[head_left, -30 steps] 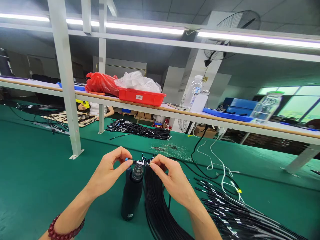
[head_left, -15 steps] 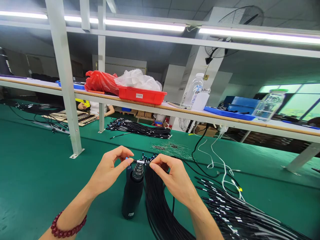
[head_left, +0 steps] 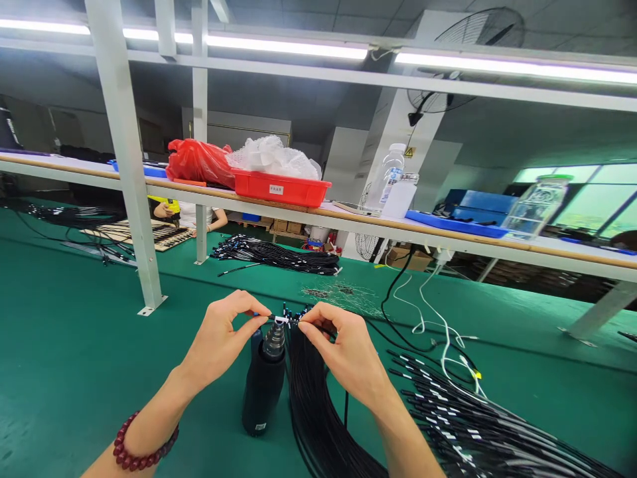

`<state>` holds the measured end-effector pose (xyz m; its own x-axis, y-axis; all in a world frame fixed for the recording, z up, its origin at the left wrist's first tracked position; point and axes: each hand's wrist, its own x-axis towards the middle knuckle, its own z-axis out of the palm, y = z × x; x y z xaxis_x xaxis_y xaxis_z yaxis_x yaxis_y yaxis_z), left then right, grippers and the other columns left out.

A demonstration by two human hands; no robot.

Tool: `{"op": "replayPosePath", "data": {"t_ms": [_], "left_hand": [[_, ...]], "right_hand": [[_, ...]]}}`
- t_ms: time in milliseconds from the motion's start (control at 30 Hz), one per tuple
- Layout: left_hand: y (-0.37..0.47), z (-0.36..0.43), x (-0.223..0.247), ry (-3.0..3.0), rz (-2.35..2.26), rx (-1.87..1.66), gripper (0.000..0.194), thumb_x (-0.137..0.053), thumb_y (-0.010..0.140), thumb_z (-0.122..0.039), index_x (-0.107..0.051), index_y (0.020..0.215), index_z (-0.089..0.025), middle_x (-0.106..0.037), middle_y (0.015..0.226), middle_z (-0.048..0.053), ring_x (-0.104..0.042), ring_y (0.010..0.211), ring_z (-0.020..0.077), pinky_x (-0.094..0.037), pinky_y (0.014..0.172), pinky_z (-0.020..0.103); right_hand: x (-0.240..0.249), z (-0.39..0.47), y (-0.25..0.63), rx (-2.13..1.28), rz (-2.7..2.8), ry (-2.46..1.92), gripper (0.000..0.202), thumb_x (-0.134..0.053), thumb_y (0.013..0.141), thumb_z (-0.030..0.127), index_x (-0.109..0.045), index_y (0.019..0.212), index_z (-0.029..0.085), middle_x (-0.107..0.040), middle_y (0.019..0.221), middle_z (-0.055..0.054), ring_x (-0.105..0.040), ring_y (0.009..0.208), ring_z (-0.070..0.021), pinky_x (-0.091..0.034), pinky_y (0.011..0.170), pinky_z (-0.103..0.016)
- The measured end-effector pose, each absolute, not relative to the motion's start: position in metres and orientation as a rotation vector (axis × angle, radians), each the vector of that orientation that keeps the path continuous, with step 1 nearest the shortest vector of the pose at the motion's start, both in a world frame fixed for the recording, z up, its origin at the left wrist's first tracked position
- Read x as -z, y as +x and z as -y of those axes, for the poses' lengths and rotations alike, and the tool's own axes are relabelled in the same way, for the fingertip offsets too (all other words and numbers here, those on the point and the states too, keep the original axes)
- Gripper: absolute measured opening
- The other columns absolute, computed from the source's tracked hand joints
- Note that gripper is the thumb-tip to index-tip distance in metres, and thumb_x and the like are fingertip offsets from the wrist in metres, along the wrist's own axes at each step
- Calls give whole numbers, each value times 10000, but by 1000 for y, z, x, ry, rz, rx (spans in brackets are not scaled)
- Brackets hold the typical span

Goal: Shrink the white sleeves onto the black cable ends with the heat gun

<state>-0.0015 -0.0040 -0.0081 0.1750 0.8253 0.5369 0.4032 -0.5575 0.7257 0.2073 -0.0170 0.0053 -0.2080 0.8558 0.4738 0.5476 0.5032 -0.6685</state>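
Note:
Between my two hands a thin black cable with a white sleeve is stretched level. The fingertips of my left hand pinch its left end, and my right hand pinches it just right of the sleeve. Right below the sleeve is the metal nozzle of a black hot air gun, which stands upright with its nozzle upward. Whether the sleeve touches the nozzle I cannot tell. A thick bundle of black cables with blue-tipped ends runs under my right hand toward the front edge.
More cables with white labels lie at the right, and another cable bundle lies farther back. White cords trail over the green table. A shelf post stands left. A person's arm shows beyond.
My left hand has shifted slightly right, nearer my right hand, and the white sleeve has moved a little right over the nozzle. My right hand has hardly moved.

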Motion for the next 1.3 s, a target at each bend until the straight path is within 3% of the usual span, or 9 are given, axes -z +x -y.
{"op": "replayPosePath", "data": {"t_ms": [233, 500, 800, 1100, 1300], "left_hand": [[-8, 9, 6, 1938, -1110, -1262, 176, -562, 896, -376, -658, 956, -241, -648, 910, -16, -566, 863, 149, -442, 783, 260], [-10, 9, 5, 1882, -1070, -1253, 182, -566, 891, -372, -660, 923, -220, -623, 813, -22, -568, 785, 137, -441, 748, 261], [-9, 3, 9, 1975, -1127, -1305, 129, -609, 873, -322, -710, 921, -258, -699, 878, -36, -598, 827, 131, -446, 781, 251], [-7, -2, 14, 2133, -1104, -1396, 153, -613, 855, -179, -734, 883, -268, -701, 868, -26, -629, 833, 135, -468, 760, 259], [-6, 2, 11, 2093, -1146, -1350, 105, -607, 874, -256, -695, 933, -259, -689, 892, -28, -620, 850, 136, -461, 787, 262]], "right_hand": [[-7, 20, 209, -501, 1911, -1167, 290, -507, 931, 358, -603, 710, 197, -519, 629, 27, -407, 587, -128, -297, 539, -244], [-6, 22, 207, -518, 1947, -1184, 375, -449, 964, 401, -598, 686, 199, -372, 539, 48, -301, 506, -113, -215, 489, -247], [-3, 18, 206, -481, 1921, -1182, 337, -473, 947, 375, -539, 675, 187, -417, 591, 45, -314, 556, -113, -233, 511, -242], [2, 14, 205, -502, 1882, -1172, 258, -523, 916, 346, -578, 716, 193, -520, 624, 33, -412, 582, -123, -291, 526, -228], [1, 13, 207, -522, 1865, -1151, 246, -529, 916, 336, -576, 723, 191, -510, 619, 36, -403, 576, -119, -291, 522, -225]]}}
